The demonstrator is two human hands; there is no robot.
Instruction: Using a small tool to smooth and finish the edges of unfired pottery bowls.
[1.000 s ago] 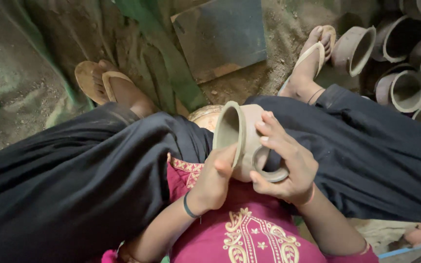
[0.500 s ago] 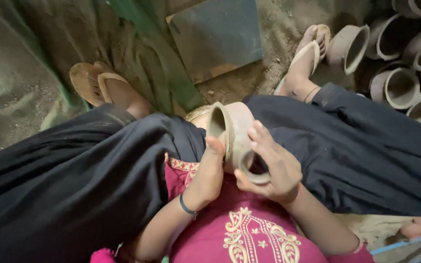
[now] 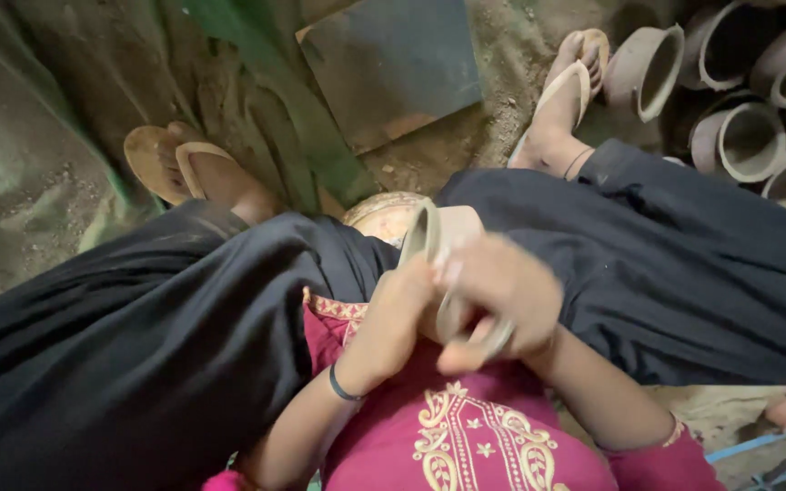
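Held over the lap between both knees, the small unfired clay pot (image 3: pixel 443 264) is grasped by the right hand (image 3: pixel 502 300) around its neck while the left hand (image 3: pixel 393 318) clasps its body; it looks light, stiff and brittle, best gripped by the thick rim.

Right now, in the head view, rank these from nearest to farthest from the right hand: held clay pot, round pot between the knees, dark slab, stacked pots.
1. Held clay pot, gripped by the right hand.
2. Round pot, just beyond, between the knees.
3. Dark slab, on the ground ahead.
4. Stacked pots, far right; close to the slab's distance, so this order is uncertain.
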